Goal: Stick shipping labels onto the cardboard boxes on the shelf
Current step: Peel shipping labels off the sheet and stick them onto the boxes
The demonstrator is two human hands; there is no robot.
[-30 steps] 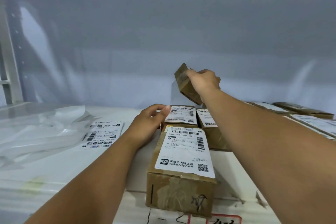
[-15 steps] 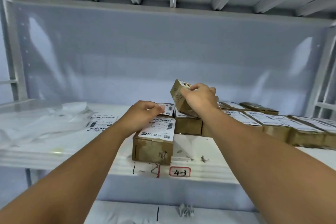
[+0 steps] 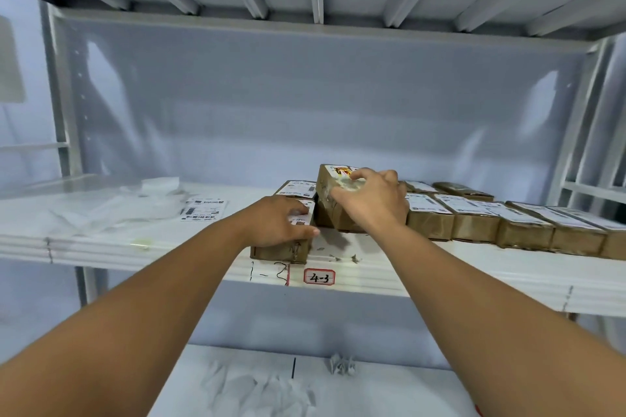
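Box (image 3: 331,205) lower now, tilted; R hand (image 3: 372,203) grips it.

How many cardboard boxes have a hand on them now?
2. The front box lies under the left hand; the tilted box behind it is gripped by the right hand. The hands may hide further contact.

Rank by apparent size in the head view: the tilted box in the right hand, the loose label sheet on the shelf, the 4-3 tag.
1. tilted box, partly covered by the right hand
2. loose label sheet, flat and foreshortened
3. 4-3 tag, smallest though nearer the camera
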